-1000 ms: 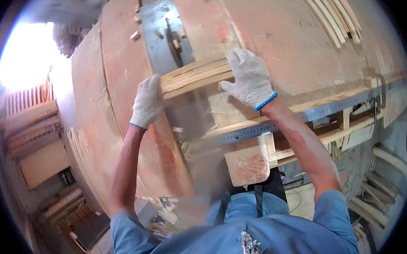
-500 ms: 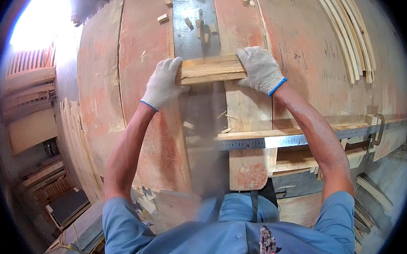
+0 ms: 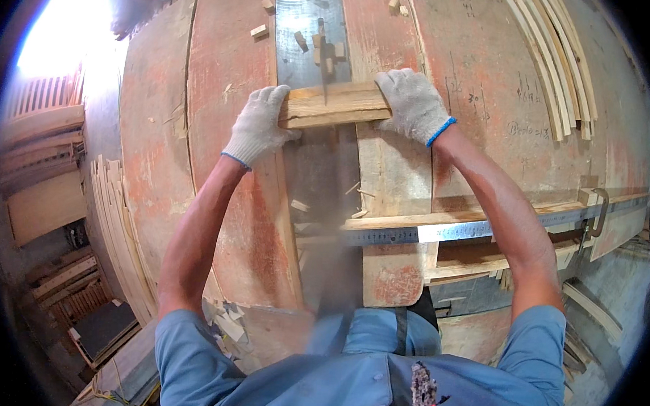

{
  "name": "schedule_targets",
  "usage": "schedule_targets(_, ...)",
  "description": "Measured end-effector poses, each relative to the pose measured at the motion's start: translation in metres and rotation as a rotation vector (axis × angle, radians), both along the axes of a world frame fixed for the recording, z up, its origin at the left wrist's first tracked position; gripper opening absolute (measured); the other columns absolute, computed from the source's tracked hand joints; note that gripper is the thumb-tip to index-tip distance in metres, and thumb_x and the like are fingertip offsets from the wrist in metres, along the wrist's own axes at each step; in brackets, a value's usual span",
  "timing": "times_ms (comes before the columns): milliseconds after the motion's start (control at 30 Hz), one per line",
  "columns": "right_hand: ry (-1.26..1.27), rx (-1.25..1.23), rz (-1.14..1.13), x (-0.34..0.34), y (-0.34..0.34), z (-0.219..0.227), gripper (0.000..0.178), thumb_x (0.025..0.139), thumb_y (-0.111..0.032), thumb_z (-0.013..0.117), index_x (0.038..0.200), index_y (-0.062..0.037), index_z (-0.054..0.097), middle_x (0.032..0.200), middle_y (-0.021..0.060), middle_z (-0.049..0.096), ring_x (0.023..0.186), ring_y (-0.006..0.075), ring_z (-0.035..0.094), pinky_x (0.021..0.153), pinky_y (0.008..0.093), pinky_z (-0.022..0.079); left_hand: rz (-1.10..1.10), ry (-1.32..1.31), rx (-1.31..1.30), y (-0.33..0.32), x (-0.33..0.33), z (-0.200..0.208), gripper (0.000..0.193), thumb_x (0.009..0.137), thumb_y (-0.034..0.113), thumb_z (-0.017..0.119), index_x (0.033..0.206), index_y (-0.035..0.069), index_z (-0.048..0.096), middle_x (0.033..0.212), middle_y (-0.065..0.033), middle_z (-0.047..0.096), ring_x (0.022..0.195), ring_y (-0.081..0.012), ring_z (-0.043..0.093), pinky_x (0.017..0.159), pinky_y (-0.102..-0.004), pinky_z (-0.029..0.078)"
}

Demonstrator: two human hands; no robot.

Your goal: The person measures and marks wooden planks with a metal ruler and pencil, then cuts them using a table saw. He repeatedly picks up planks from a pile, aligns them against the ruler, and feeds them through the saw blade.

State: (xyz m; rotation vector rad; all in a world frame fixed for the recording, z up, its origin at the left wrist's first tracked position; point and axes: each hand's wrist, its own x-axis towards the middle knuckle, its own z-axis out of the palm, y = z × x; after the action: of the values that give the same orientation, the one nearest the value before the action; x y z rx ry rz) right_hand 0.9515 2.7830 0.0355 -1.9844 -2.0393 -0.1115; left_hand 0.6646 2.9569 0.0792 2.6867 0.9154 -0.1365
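Note:
A short, thick wooden block (image 3: 354, 106) lies crosswise between my hands over the bench's central metal strip (image 3: 293, 65). My left hand (image 3: 257, 124), in a pale knit glove, is closed around its left end. The right hand (image 3: 414, 107), in a matching glove with a blue cuff, grips its right end. Just beyond the block, a thin dark saw blade (image 3: 327, 74) stands up from the strip, and a narrow dark line reaches into the block's top face. Small wood offcuts (image 3: 317, 56) lie around the blade. Blurred dust hides part of the strip nearer me.
A steel ruler (image 3: 392, 235) runs along a wooden strip across the near right, with a clamp (image 3: 600, 213) at its far end. Long wooden slats (image 3: 555, 75) rest at the back right. More slats (image 3: 117, 223) stand along the bench's left side.
The block and both hands have moved slightly away from me. A dark line now shows in the block's top face, where it was blurred before. Both grips stay the same.

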Motion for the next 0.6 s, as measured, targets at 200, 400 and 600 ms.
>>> schedule_targets(200,0.052,-0.125,-0.099,0.006,0.014,0.007,0.057,0.071,-0.041,0.090,0.108,-0.0081,0.060,0.103,0.0156,0.066,0.100,0.0358,0.065,0.091,0.0489,0.053,0.002,-0.071,0.039,0.013,0.016,0.001,0.085,0.075,0.032,0.091,0.147,0.009,0.054,0.141,-0.0186,0.061,0.137,-0.0404,0.053,0.113,-0.0493,0.049)
schedule_targets(400,0.114,-0.125,-0.348,0.027,0.000,0.030,0.046,0.080,-0.045,0.084,0.103,-0.0072,0.073,0.100,0.0199,0.075,0.100,0.0368,0.074,0.091,0.0476,0.060,0.144,-0.034,0.028,0.010,0.027,0.021,0.084,0.071,0.031,0.094,0.142,0.006,0.057,0.131,-0.0207,0.065,0.128,-0.0423,0.058,0.110,-0.0507,0.049)
schedule_targets(600,0.120,-0.279,-0.278,0.077,-0.054,0.040,0.068,0.068,-0.047,0.091,0.118,-0.0103,0.062,0.108,0.0150,0.069,0.106,0.0367,0.068,0.092,0.0503,0.057,0.293,-0.274,0.142,-0.057,-0.050,-0.036,0.098,0.069,0.029,0.098,0.152,0.008,0.049,0.139,-0.0194,0.058,0.133,-0.0395,0.053,0.114,-0.0516,0.046)
